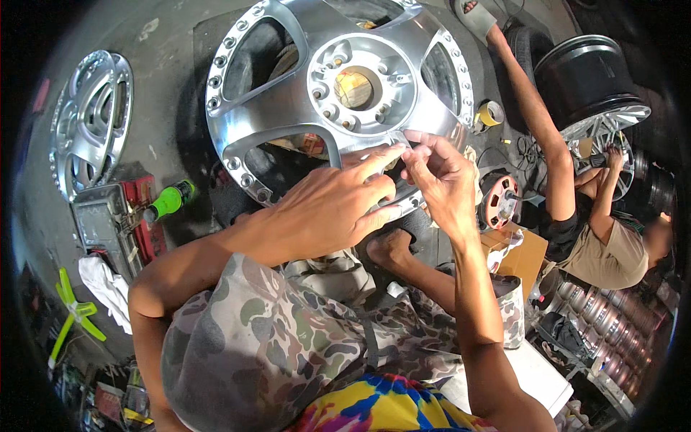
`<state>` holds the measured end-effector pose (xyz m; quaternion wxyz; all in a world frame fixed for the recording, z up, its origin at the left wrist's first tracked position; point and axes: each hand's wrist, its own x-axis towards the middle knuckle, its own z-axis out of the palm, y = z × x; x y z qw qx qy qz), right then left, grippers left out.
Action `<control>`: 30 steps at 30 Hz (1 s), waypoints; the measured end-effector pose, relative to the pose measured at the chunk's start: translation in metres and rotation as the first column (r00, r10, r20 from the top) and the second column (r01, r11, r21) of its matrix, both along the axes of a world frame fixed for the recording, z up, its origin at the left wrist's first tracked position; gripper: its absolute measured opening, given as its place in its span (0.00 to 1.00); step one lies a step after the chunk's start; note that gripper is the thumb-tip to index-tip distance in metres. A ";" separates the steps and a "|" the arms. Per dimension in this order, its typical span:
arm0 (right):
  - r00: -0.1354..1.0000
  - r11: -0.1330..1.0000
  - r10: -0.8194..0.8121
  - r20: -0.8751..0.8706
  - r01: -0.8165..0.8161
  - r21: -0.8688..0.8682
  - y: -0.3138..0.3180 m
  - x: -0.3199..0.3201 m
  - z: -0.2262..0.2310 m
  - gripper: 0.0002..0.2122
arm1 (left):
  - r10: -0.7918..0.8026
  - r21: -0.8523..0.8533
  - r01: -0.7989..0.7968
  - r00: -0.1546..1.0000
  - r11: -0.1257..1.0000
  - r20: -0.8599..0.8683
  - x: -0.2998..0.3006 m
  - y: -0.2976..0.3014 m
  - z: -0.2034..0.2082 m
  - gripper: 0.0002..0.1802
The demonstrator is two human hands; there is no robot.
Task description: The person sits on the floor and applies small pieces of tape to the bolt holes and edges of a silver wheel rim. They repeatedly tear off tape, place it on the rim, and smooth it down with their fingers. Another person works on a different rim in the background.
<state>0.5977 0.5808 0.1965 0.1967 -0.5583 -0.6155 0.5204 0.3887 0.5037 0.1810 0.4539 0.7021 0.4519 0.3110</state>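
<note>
1. The place was a workshop with a grey concrete floor (165, 86), and car wheel parts lay all around on it.
2. A big shiny silver wheel face (338, 79) lay flat in front of the person, with bolt holes all round its edge.
3. Both hands were at the near rim of that wheel face, close together and touching at the fingertips.
4. The left hand (335, 209) was partly closed, with its first finger stretched out and pressed near the rim.
5. The right hand (439, 180) was pinched, thumb against fingers, on a thin clear strip (398, 137) that looked like tape or film.
6. I could not tell for sure if the left hand held the strip too, or only pushed on it.
7. The step in hand looked like working the clear strip along the wheel's edge, either sticking it down or peeling it up.
8. The next move would call for a steady pull with the pinching hand, while the other finger kept the strip flat.
9. To the left lay another silver wheel face (90, 119), a green-handled tool (169, 201) and a white rag (108, 288).
10. To the right, another person (597, 237) sat working on a different wheel (597, 122), with a roll of yellow tape (491, 113) close by.
</note>
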 end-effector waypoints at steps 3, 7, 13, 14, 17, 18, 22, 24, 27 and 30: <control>0.999 0.998 0.045 0.027 -0.046 0.033 -0.001 0.002 0.002 0.15 | 0.001 0.004 -0.001 1.000 1.000 -0.025 0.001 -0.001 -0.001 0.13; 0.984 0.988 0.094 0.152 -0.111 0.104 0.000 0.001 0.006 0.16 | 0.021 0.071 -0.020 1.000 0.997 -0.009 0.003 -0.002 -0.008 0.16; 0.977 0.979 0.116 0.180 -0.143 0.144 -0.001 -0.002 0.008 0.16 | 0.042 0.114 -0.043 0.999 0.993 0.010 0.002 -0.003 -0.008 0.18; 0.976 0.977 0.127 0.178 -0.154 0.147 -0.001 -0.002 0.008 0.16 | 0.047 0.120 -0.048 0.999 0.992 0.014 0.002 -0.003 -0.007 0.18; 0.980 0.976 0.144 0.135 -0.163 0.142 -0.001 -0.001 0.004 0.15 | 0.021 0.068 -0.020 0.999 0.997 -0.027 -0.001 -0.004 -0.003 0.18; 0.986 0.980 0.138 0.095 -0.150 0.130 -0.001 0.001 -0.002 0.15 | 0.017 0.055 -0.015 0.999 0.998 -0.038 -0.002 -0.005 -0.001 0.18; 0.991 0.984 0.126 0.050 -0.131 0.121 -0.004 -0.001 -0.006 0.15 | 0.018 0.008 -0.017 0.997 1.000 -0.076 -0.004 -0.006 0.002 0.15; 0.989 0.983 0.116 0.097 -0.128 0.130 -0.004 -0.003 -0.001 0.15 | 0.032 0.010 -0.032 0.997 0.999 -0.073 -0.004 -0.006 0.001 0.13; 0.987 0.986 0.108 0.123 -0.122 0.116 -0.005 -0.004 0.003 0.15 | 0.044 0.034 -0.042 0.998 0.999 -0.053 -0.002 -0.005 -0.002 0.13; 0.982 0.985 0.125 0.145 -0.140 0.100 -0.005 -0.002 0.002 0.16 | 0.026 0.021 -0.024 0.997 0.999 -0.067 -0.003 -0.005 -0.003 0.13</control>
